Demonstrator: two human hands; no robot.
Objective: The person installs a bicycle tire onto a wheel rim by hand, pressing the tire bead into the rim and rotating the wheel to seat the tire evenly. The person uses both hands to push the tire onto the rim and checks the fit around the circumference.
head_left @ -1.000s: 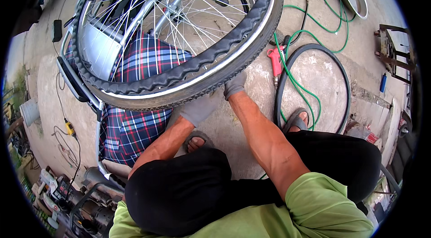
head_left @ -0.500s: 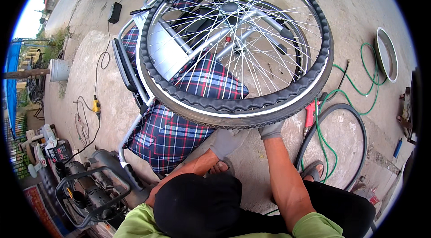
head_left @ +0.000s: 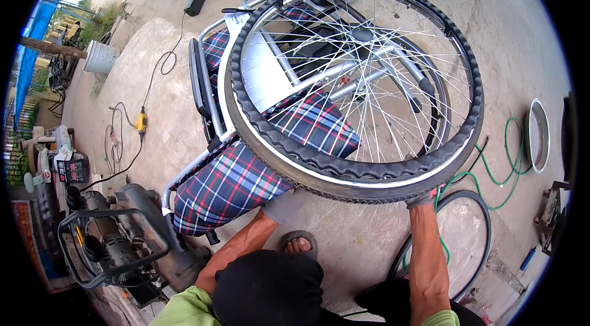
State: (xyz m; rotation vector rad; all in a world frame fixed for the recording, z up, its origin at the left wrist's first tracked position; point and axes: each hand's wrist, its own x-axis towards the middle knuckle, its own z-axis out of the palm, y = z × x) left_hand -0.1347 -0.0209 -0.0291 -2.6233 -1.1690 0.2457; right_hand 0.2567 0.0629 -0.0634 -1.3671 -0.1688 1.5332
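A wheelchair lies on its side in front of me, its large spoked wheel (head_left: 362,172) uppermost, with a black wavy hand rim inside the tyre. Below the wheel are the silver frame and a plaid fabric seat (head_left: 230,188). My left hand (head_left: 284,205), in a grey glove and blurred, is at the near left edge of the tyre, beside the seat cloth; its fingers are not clear. My right hand (head_left: 421,198), gloved too, reaches to the near right edge of the tyre, which hides its fingers.
An air compressor (head_left: 117,246) stands at lower left. A yellow tool (head_left: 142,122) lies on its cord at left, near a white bucket (head_left: 101,57). At right are a loose black tyre (head_left: 488,237), a green hose (head_left: 505,194) and a round metal basin (head_left: 539,135).
My hands have spread apart along the near tyre edge, the left going left and the right going right. The wheelchair sits farther right and lower in view.
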